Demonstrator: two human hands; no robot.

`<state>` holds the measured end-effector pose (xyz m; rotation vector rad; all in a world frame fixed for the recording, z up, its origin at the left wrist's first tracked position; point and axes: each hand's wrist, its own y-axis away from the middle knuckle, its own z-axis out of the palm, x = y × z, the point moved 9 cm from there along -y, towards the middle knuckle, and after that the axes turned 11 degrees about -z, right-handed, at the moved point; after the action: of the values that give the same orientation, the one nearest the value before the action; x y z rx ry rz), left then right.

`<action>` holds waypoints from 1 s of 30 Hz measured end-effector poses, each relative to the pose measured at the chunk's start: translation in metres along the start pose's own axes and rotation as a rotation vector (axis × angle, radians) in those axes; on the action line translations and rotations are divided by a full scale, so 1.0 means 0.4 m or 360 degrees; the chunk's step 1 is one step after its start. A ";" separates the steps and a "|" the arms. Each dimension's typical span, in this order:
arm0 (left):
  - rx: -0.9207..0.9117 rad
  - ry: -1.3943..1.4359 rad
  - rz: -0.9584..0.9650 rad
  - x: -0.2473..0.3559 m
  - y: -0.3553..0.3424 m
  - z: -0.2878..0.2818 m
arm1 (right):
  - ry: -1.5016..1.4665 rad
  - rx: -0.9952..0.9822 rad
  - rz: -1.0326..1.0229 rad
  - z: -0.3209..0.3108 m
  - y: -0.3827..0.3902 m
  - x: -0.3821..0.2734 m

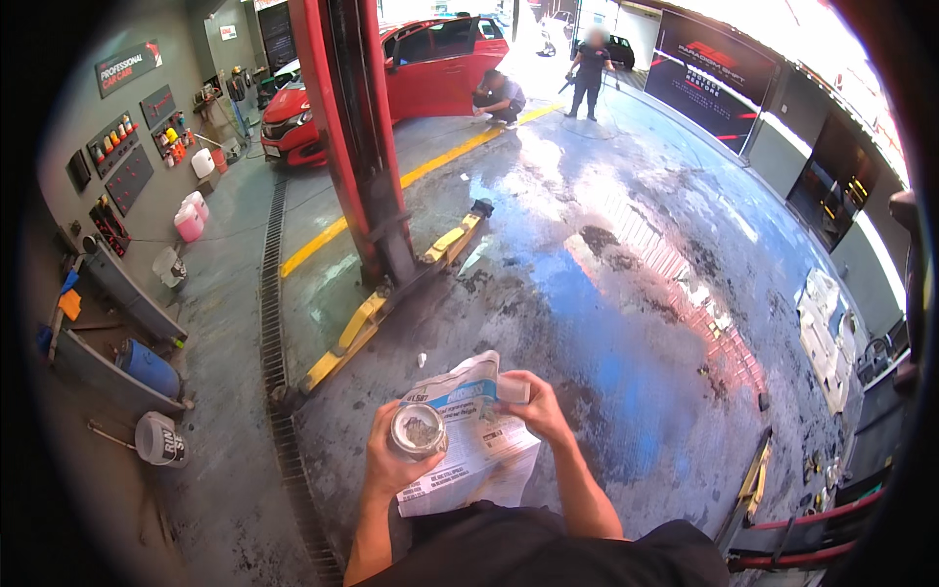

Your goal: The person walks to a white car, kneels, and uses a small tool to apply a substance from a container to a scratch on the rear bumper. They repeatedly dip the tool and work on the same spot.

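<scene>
My left hand (383, 462) is wrapped round a small round jar (419, 430) with a pale rim and a greyish, shiny middle. Just behind it a sheet of newspaper (481, 452) hangs in front of my body, printed with a blue band near its top. The fingers of my right hand (540, 409) pinch the newspaper's upper right edge, where a corner folds over. The jar overlaps the left part of the sheet. Whether my left fingers also hold the paper is hidden.
A red lift post (337, 137) with yellow-padded arms (362, 323) stands ahead. Left of it runs a floor drain grate (272, 293), with buckets (159, 438) beyond. A red car (430, 68), a crouching person (501, 98) and a standing person (590, 73) are farther off. Dark stains mark the floor.
</scene>
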<state>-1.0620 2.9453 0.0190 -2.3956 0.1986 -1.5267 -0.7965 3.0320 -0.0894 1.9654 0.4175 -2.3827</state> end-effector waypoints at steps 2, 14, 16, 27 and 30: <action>-0.0018 0.0061 -0.0037 -0.059 -0.129 0.022 | 0.0249 0.0163 -0.0081 -0.046 -0.103 0.023; -0.0517 0.0352 0.0023 -0.195 -0.966 0.231 | 0.0180 0.0706 0.0014 -0.432 -0.617 0.178; -0.0591 0.0424 -0.0033 -0.221 -1.078 0.283 | 0.0181 0.0785 0.0105 -0.501 -0.664 0.192; -0.0502 0.0511 0.0006 -0.273 -1.668 0.640 | 0.0371 0.0164 0.0374 -0.817 -1.179 0.204; -0.0428 0.0591 0.0025 -0.261 -1.861 0.712 | 0.0403 -0.0055 0.0346 -0.912 -1.415 0.215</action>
<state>-0.8797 3.7274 0.0525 -2.2657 0.5301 -2.0413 -0.5700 3.6706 -0.1270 2.1790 0.2335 -1.9949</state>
